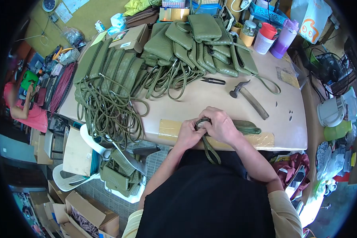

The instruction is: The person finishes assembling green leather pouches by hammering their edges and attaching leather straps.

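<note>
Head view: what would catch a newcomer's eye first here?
Heaps of olive-green woven bags with tangled straps cover the far and left side of the table. At the near edge, the left hand and right hand work one green strap; a hammer lies just beyond.

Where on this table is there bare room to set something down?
Bare tabletop lies between the hammer and the table's right edge, and in the strip between the snips and both hands. The far half is crowded with green pouches and tangled straps.
</note>
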`<state>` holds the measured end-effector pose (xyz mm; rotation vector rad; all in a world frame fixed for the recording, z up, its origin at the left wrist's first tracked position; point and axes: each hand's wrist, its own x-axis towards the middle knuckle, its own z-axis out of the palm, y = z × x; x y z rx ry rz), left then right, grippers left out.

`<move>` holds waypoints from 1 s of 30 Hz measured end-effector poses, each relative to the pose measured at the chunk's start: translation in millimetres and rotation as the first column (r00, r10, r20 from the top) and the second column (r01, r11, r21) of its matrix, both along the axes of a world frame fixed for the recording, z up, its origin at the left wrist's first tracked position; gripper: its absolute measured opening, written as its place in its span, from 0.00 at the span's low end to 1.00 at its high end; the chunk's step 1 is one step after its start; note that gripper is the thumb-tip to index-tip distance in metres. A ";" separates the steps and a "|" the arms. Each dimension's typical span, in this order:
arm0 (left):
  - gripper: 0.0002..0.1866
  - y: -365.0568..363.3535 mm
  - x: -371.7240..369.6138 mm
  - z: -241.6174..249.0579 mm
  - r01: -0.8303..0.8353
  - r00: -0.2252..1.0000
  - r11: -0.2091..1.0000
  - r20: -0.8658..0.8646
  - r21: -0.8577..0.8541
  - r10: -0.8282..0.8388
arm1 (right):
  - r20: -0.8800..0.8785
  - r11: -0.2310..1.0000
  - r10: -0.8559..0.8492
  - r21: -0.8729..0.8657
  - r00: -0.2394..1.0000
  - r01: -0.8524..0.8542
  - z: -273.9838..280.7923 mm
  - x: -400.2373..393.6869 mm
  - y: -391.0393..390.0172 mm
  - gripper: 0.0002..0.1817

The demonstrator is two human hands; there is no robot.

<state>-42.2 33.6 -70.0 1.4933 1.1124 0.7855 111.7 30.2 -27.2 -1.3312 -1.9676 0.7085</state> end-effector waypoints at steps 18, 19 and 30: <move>0.07 -0.5 4.4 -19.7 -0.012 0.999 0.999 0.047 0.042 0.010 | -0.027 1.000 -0.020 -0.015 0.999 0.019 2.1 22.5 2.1 0.05; 0.08 -2.4 3.4 -4.2 -0.003 0.999 0.999 -0.045 0.037 0.005 | -0.028 1.000 -0.024 -0.016 0.999 0.023 -3.0 25.7 2.8 0.05; 0.07 -3.4 3.6 -12.5 -0.024 0.997 1.000 -0.075 -0.014 0.023 | 0.164 0.991 -0.040 0.132 0.986 0.019 -7.9 34.3 2.0 0.05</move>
